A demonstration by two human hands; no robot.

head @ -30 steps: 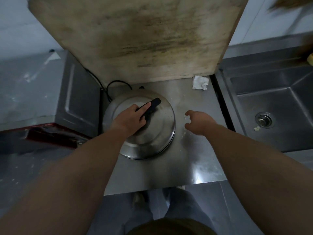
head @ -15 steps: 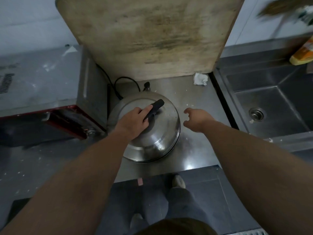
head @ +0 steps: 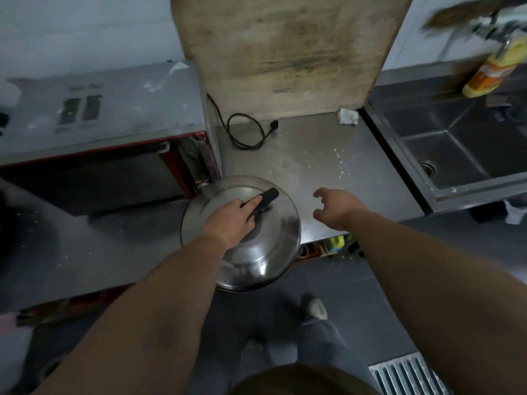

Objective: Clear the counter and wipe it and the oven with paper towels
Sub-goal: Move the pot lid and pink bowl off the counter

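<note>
oven point(head: 99, 115): far left, steel top dusty, red-trimmed front, touching counter's left edge
left hand point(head: 231, 220): fingers curled round black handle point(head: 263, 201) of steel pot lid point(head: 242, 235); forearm enters from lower left, reaching up and right
steel pot lid: domed, held at counter's front-left corner, overhanging the front edge and the floor; can't tell if a pot sits under it
power cord point(head: 248, 132): black, looped on counter at back left, plug end lying loose near the board
cutting board point(head: 288, 52): large, stained, wooden, standing upright against the wall at counter's back
counter point(head: 356, 178): stainless, between oven and sink; white crumbs scattered mid-right
right hand point(head: 336, 206): holds nothing, fingers loosely spread and bent, hovering over counter's front edge, just right of the lid, not touching it; forearm enters from lower right
crumpled paper towel point(head: 348, 116): white, back right corner of counter, at the board's base
sink point(head: 456, 155): steel basin right of counter, drain visible
yellow bottle point(head: 493, 69): tilted on ledge behind sink, blurred
floor drain grate point(head: 407, 374): bottom right
counts: 2 hands, 1 lid, 1 cord, 1 board, 1 towel wad, 1 bottle, 2 feet on the floor below
</note>
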